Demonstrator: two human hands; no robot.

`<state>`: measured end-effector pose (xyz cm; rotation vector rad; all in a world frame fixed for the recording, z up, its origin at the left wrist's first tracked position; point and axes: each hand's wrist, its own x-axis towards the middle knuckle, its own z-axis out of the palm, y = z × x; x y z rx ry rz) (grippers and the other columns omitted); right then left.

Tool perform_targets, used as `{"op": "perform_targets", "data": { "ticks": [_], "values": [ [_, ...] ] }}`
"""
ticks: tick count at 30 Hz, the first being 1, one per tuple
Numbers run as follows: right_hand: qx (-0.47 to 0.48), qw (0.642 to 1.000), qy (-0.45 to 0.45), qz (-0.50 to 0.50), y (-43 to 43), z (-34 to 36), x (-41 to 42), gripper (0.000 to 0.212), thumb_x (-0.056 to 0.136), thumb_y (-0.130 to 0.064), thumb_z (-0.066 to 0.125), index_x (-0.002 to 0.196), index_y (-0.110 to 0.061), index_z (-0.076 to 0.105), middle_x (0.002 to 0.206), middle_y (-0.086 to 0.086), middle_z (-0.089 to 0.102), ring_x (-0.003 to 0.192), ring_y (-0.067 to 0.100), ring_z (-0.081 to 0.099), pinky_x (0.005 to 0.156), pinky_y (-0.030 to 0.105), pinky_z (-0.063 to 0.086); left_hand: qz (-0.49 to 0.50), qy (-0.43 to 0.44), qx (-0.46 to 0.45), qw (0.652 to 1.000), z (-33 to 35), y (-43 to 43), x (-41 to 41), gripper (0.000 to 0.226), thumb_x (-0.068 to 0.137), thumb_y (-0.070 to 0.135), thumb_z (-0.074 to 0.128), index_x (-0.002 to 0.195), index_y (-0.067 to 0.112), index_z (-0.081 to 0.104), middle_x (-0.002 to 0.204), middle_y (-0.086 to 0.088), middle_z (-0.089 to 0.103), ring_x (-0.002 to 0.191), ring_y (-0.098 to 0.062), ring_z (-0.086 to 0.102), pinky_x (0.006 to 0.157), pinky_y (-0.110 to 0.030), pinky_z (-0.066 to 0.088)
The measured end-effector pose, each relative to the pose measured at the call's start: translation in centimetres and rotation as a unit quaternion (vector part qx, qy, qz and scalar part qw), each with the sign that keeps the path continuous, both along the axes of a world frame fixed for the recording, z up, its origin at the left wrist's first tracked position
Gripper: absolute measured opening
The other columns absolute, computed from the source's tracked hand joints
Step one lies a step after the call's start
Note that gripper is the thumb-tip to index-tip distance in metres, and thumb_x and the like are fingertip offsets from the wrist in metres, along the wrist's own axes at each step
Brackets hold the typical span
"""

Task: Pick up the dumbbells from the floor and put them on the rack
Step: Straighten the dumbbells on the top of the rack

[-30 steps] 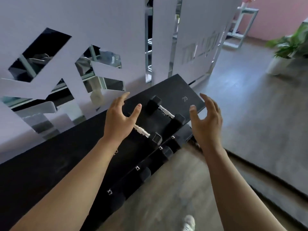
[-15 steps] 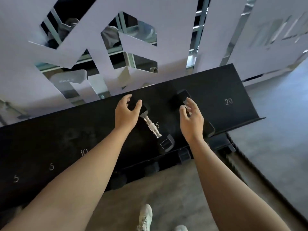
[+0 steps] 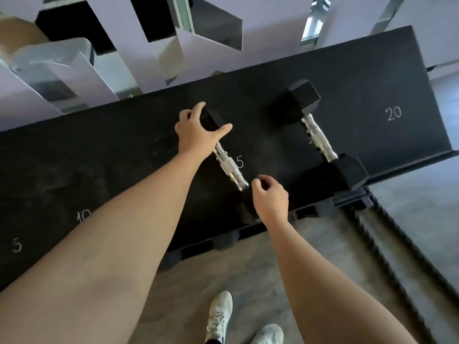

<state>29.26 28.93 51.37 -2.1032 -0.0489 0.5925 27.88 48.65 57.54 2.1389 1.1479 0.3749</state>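
1. While both bare arms reach forward, 2 black hex-headed dumbbells with knurled steel handles lie on the long black sloped rack shelf [image 3: 124, 150], which carries chalked numbers 5, 10, 5 and 20.
2. The nearer-to-centre dumbbell [image 3: 229, 167] lies diagonally beside the rack's middle "5" mark.
3. The left hand [image 3: 196, 130] cups that dumbbell's far head, thumb and fingers spread around it and touching it.
4. The right hand [image 3: 270, 197] curls over the same dumbbell's near head at the rack's front lip; how firmly it clasps cannot be told, since the head is mostly hidden.
5. The second dumbbell [image 3: 319, 137] rests untouched on the rack between the "5" and "20" marks, its near head against the front lip.
6. In front of the rack, 2 white sneakers [image 3: 219, 316] stand on the grey wood-look floor [image 3: 248, 269].
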Motion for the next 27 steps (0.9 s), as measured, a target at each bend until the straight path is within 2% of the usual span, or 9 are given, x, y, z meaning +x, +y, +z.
{"op": "perform_targets", "data": {
  "ticks": [3, 6, 9, 13, 18, 21, 23, 24, 27],
  "values": [
    [0.013, 0.999, 0.007, -0.042, 0.3, -0.6, -0.7, 0.027, 0.087, -0.04, 0.053, 0.107, -0.032, 0.07, 0.105, -0.007, 0.071, 0.1, 0.015, 0.064, 0.081, 0.029, 0.044, 0.0, 0.007, 0.012, 1.0, -0.1, 0.4, 0.8, 0.066, 0.079, 0.044, 0.078, 0.137, 0.032, 0.047, 0.143, -0.006, 0.033, 0.129, -0.03, 0.036, 0.079, -0.035, 0.049],
    [0.015, 0.997, 0.017, -0.067, 0.7, -0.5, -1.1, 0.024, 0.086, -0.04, 0.052, 0.102, -0.033, 0.069, 0.103, -0.005, 0.071, 0.099, 0.017, 0.064, 0.081, 0.032, 0.046, -0.015, 0.015, 0.028, 0.999, -0.1, 0.1, 1.4, 0.063, 0.08, 0.039, 0.079, 0.134, 0.03, 0.049, 0.141, -0.007, 0.035, 0.128, -0.031, 0.035, 0.087, -0.043, 0.054],
    [0.012, 0.996, 0.035, -0.08, 0.7, -0.6, -1.9, 0.02, 0.087, -0.039, 0.05, 0.101, -0.035, 0.064, 0.105, -0.002, 0.07, 0.098, 0.022, 0.066, 0.084, 0.038, 0.054, -0.062, 0.02, 0.039, 0.997, 0.1, -0.2, 2.7, 0.063, 0.08, 0.039, 0.078, 0.135, 0.028, 0.049, 0.141, -0.008, 0.036, 0.128, -0.031, 0.035, 0.092, -0.048, 0.052],
    [0.008, 0.994, 0.041, -0.101, 0.5, -0.8, -2.3, 0.027, 0.089, -0.038, 0.049, 0.109, -0.03, 0.065, 0.108, -0.003, 0.067, 0.096, 0.02, 0.064, 0.084, 0.041, 0.055, -0.12, 0.022, 0.065, 0.99, 0.1, -0.9, 4.1, 0.064, 0.081, 0.04, 0.077, 0.136, 0.026, 0.049, 0.141, -0.008, 0.04, 0.127, -0.031, 0.037, 0.091, -0.048, 0.051],
    [0.024, 0.995, 0.032, -0.095, 0.3, -1.3, -2.1, 0.024, 0.091, -0.035, 0.051, 0.108, -0.027, 0.066, 0.108, -0.009, 0.062, 0.096, 0.007, 0.056, 0.077, 0.027, 0.043, -0.11, 0.017, 0.099, 0.989, -0.3, -1.3, 4.1, 0.065, 0.081, 0.043, 0.075, 0.137, 0.025, 0.049, 0.139, -0.008, 0.042, 0.126, -0.029, 0.04, 0.082, -0.037, 0.053],
    [0.016, 0.996, 0.047, -0.072, 0.1, -1.3, -1.9, 0.025, 0.093, -0.035, 0.051, 0.111, -0.027, 0.066, 0.109, -0.011, 0.059, 0.102, 0.008, 0.054, 0.069, 0.019, 0.036, -0.108, 0.046, 0.108, 0.987, -0.2, -1.5, 4.1, 0.066, 0.082, 0.047, 0.073, 0.139, 0.025, 0.047, 0.14, -0.009, 0.041, 0.127, -0.029, 0.04, 0.083, -0.039, 0.054],
    [0.003, 0.999, 0.036, -0.036, -0.2, -0.8, -0.9, 0.027, 0.093, -0.036, 0.054, 0.113, -0.025, 0.068, 0.115, -0.01, 0.061, 0.104, 0.008, 0.056, 0.071, 0.017, 0.038, -0.097, 0.088, 0.113, 0.985, 0.1, -1.7, 4.2, 0.068, 0.083, 0.053, 0.069, 0.14, 0.025, 0.046, 0.141, -0.01, 0.04, 0.127, -0.032, 0.041, 0.095, -0.05, 0.048],
    [-0.003, 1.0, 0.009, -0.023, -0.7, -0.4, 0.1, 0.029, 0.092, -0.035, 0.056, 0.115, -0.023, 0.069, 0.119, -0.008, 0.063, 0.108, 0.009, 0.056, 0.078, 0.018, 0.039, -0.083, 0.103, 0.133, 0.982, 0.4, -1.9, 4.4, 0.068, 0.084, 0.057, 0.065, 0.14, 0.023, 0.047, 0.141, -0.012, 0.04, 0.128, -0.033, 0.041, 0.102, -0.056, 0.041],
    [0.013, 0.99, -0.132, -0.047, -2.7, 2.0, 4.8, 0.027, 0.091, -0.029, 0.061, 0.113, -0.017, 0.071, 0.117, -0.003, 0.068, 0.113, 0.015, 0.058, 0.094, 0.024, 0.038, -0.074, 0.025, 0.228, 0.971, 1.8, -3.7, 6.7, 0.065, 0.086, 0.058, 0.058, 0.133, 0.013, 0.057, 0.138, -0.018, 0.046, 0.13, -0.037, 0.04, 0.111, -0.065, 0.023]
  ]
}}
